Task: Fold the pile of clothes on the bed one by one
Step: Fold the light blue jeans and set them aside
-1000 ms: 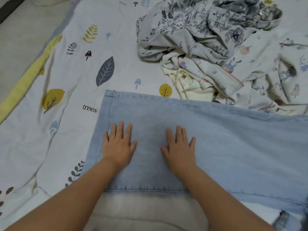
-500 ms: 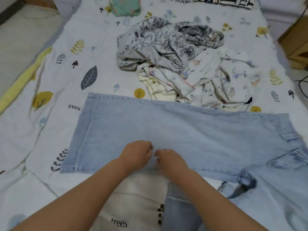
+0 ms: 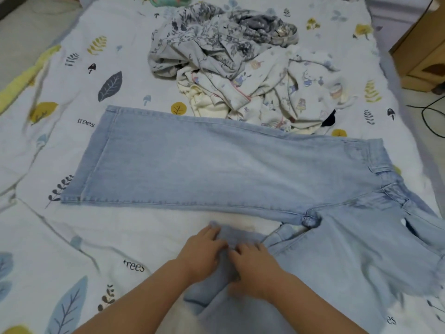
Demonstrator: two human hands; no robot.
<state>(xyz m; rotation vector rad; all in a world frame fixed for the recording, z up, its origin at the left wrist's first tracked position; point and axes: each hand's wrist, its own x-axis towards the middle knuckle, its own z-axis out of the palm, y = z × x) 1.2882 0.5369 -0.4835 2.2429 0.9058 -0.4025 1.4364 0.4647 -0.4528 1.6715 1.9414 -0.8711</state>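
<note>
Light blue jeans [image 3: 216, 165] lie on the bed. One leg is spread flat across the middle, hem to the left and waistband to the right. The other leg is bunched up near me. My left hand [image 3: 204, 254] and my right hand [image 3: 252, 268] sit side by side on that bunched leg, fingers curled into the denim. Behind the jeans a pile of unfolded clothes [image 3: 236, 66] holds a grey floral garment on top and a cream cartoon-print one below.
The bed sheet [image 3: 72, 68] is white with leaf and mushroom prints and a yellow border at the left. A wooden cabinet [image 3: 423, 49] stands beyond the bed's right edge, with a black cable on the floor. A green item lies at the far top.
My hands left the flat leg, where they lay pressed open, drew back toward me and now grasp the bunched second leg. The view has pulled back and shows the whole jeans.
</note>
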